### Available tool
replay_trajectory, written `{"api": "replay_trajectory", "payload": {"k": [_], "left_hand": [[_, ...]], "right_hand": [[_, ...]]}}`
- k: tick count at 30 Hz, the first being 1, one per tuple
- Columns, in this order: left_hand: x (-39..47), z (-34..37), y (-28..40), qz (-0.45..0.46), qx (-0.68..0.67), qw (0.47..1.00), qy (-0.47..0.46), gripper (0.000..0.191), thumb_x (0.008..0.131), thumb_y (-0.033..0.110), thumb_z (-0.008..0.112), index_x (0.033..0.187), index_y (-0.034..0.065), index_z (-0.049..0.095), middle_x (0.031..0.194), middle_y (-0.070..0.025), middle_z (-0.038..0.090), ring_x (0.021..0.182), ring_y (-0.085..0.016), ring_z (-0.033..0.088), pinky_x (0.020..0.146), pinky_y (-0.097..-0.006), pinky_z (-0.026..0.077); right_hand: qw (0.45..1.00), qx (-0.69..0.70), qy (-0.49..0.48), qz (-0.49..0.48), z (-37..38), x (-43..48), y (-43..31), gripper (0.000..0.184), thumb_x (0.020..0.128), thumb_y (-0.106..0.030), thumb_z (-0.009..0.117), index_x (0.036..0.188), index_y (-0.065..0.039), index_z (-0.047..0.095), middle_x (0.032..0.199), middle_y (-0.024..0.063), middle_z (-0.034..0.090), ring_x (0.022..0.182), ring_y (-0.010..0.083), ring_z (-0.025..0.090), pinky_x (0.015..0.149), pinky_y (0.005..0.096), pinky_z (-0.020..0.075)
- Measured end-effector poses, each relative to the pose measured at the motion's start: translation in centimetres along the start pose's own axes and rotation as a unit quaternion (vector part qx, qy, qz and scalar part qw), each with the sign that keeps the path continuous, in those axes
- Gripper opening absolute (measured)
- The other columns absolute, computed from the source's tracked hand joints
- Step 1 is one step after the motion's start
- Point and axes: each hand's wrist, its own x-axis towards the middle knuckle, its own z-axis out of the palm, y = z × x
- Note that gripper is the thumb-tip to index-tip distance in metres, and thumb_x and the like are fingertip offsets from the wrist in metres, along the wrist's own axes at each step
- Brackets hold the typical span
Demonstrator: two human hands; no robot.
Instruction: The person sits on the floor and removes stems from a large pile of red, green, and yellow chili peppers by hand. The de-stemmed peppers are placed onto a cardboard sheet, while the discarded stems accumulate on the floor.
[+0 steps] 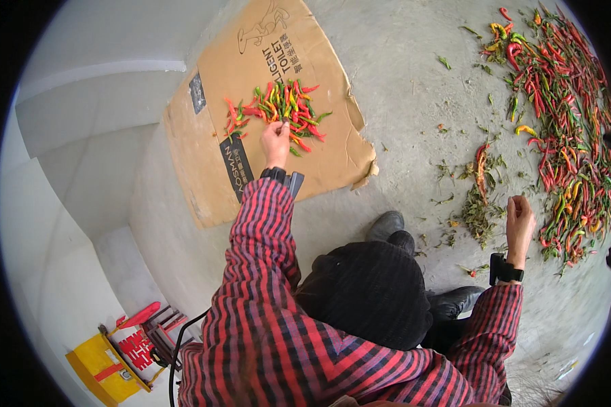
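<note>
My left hand (276,140) is over a flattened cardboard sheet (331,147), its fingertips pinched together at the lower edge of a small pile of red, green and yellow chili peppers (287,104). Whether something small is between those fingertips cannot be told. To the right, my right hand (520,219) hangs with curled fingers between a heap of withered leaves and stems (477,216) and a large spread of mixed chili peppers (575,168). Nothing shows clearly in its fingers. Both wrists wear black straps.
Black shoes (387,226) stand on the concrete floor below the scattered leaves. A curved yellow pepper (526,130) lies apart near the large spread. At the lower left are a yellow object (99,361) with red parts and a dark slatted frame. Pale walls and a ledge border the left side.
</note>
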Motion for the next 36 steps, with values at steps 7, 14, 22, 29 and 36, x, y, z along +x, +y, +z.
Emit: {"api": "replay_trajectory", "payload": {"k": [7, 14, 22, 29, 36], "left_hand": [[-5.3, -1.1, 8.5, -0.070, -0.537, 0.795, -0.273, 0.019, 0.105, 0.020, 0.059, 0.110, 0.0036, 0.067, 0.090, -0.0018, 0.064, 0.070, -0.013, 0.053, 0.066, -0.0304, 0.045], [-13.7, 8.6, 17.2, -0.126, -0.495, 0.633, -0.582, 0.032, 0.104, 0.022, 0.060, 0.131, 0.0043, 0.060, 0.107, -0.0037, 0.064, 0.081, -0.015, 0.060, 0.073, -0.0324, 0.049], [-12.4, 16.3, 28.7, 0.396, 0.089, 0.610, -0.681, 0.065, 0.096, 0.032, 0.068, 0.149, 0.0062, 0.041, 0.117, -0.0182, 0.061, 0.096, -0.029, 0.065, 0.087, -0.0427, 0.055], [-13.9, 25.4, 36.8, 0.531, 0.269, 0.612, -0.520, 0.078, 0.091, 0.039, 0.073, 0.152, 0.0063, 0.035, 0.140, -0.0292, 0.043, 0.119, -0.051, 0.055, 0.103, -0.0533, 0.048], [-28.0, 25.7, 28.3, 0.403, 0.307, 0.770, -0.388, 0.079, 0.090, 0.029, 0.073, 0.154, 0.0035, 0.034, 0.155, -0.0282, 0.033, 0.139, -0.047, 0.036, 0.114, -0.0558, 0.037]], "right_hand": [[0.999, 0.027, 0.039, 0.018, 3.2, 0.0, 0.7, 0.038, 0.093, -0.009, 0.068, 0.129, -0.015, 0.061, 0.106, 0.0076, 0.067, 0.071, 0.0181, 0.065, 0.066, 0.0357, 0.0536], [0.959, -0.061, -0.211, -0.180, 2.1, -1.4, -1.2, 0.035, 0.086, -0.010, 0.068, 0.121, -0.015, 0.062, 0.110, 0.0137, 0.064, 0.096, 0.0389, 0.066, 0.081, 0.0475, 0.0555], [0.933, -0.236, -0.199, -0.183, -20.7, 3.3, 3.1, 0.019, 0.089, -0.012, 0.067, 0.108, -0.011, 0.069, 0.090, 0.0114, 0.071, 0.084, 0.0295, 0.070, 0.076, 0.0416, 0.0550], [0.994, -0.098, -0.025, -0.035, -25.0, 0.1, 10.4, 0.011, 0.093, -0.016, 0.064, 0.096, -0.006, 0.069, 0.085, 0.0153, 0.071, 0.080, 0.0321, 0.071, 0.072, 0.0407, 0.0555], [0.984, 0.059, 0.168, -0.017, -7.4, 4.9, 12.0, 0.013, 0.092, -0.017, 0.072, 0.100, -0.007, 0.069, 0.088, 0.0090, 0.068, 0.072, 0.0242, 0.068, 0.069, 0.0344, 0.0554]]}}
